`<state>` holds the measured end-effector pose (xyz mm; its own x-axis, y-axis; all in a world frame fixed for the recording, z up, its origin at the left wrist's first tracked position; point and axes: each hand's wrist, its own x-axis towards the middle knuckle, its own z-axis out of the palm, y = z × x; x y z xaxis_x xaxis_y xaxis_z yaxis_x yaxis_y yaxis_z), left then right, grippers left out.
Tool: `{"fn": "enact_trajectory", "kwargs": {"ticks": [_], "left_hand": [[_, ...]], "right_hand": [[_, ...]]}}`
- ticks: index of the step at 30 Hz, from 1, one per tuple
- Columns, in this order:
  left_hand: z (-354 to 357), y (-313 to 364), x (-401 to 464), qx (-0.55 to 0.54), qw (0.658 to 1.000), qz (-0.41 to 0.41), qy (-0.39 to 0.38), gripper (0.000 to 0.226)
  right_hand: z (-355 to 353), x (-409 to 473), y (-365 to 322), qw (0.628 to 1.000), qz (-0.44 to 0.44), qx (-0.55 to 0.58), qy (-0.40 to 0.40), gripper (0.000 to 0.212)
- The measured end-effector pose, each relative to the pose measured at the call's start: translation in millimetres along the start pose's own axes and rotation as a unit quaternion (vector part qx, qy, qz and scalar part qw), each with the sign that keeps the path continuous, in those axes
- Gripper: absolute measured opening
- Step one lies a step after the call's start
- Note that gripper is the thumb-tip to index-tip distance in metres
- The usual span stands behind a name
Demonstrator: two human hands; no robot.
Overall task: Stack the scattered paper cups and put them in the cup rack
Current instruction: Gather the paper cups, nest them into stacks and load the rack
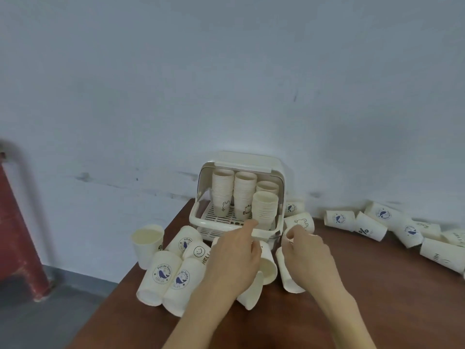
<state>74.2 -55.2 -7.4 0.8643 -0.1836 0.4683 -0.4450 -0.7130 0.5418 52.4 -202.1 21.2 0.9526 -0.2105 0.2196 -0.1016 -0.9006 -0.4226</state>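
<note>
The job looked partly done. Four stacks of cups (245,195) already stood upright inside the cup rack (201,217), beyond both hands and just past their fingertips, while plenty of loose cups were left lying on the table (377,298).

Furthest to the left of the left hand (232,260), one upright cup (147,244) stood at the table's edge, apart from the grip. Nearer, a cluster of fallen cups (173,270) with whale and smiley prints lay just beside that hand's wrist, touching one another. The left hand reached toward the rack with its forefinger straight, the tip on or just above the rack's front rim; its other fingers appeared curled round a plain cup (268,267) lying beneath it, though the palm hid the contact and that hold was not certain.

Between the two hands, that cup's open mouth faced the camera. The right hand (305,250) was pinching the rim of another cup (285,238) with thumb and fingertips, close to the rack's right front corner. A further cup (289,278) lay under its wrist, untouched as far as could be seen.

Just beyond the right hand lay a bear-printed cup (300,222). Well to its right, a long row of tipped cups (392,227) ran along the wall, far from either grip. By my judgement most of the stacking was left to do.
</note>
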Motion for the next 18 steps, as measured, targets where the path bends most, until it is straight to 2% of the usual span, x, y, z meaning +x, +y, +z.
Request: {"fn": "enact_trajectory", "kwargs": {"ticks": [6, 11, 18], "left_hand": [[-8.0, 11.3, -38.3, -0.001, 1.0, -0.024, 0.0, 0.027], [-8.2, 15.6, -63.0, 0.003, 0.999, -0.037, -0.017, 0.037], [17.0, 35.3, -82.4, -0.02, 0.998, -0.041, -0.048, 0.03]], "right_hand": [[3.8, -54.5, 14.1, 1.0, -0.015, 0.009, -0.02, 0.027], [-7.7, -79.8, 29.6, 1.0, -0.024, 0.001, -0.021, 0.03], [-27.2, -101.4, 69.7, 1.0, -0.005, -0.02, -0.014, 0.027]]}}
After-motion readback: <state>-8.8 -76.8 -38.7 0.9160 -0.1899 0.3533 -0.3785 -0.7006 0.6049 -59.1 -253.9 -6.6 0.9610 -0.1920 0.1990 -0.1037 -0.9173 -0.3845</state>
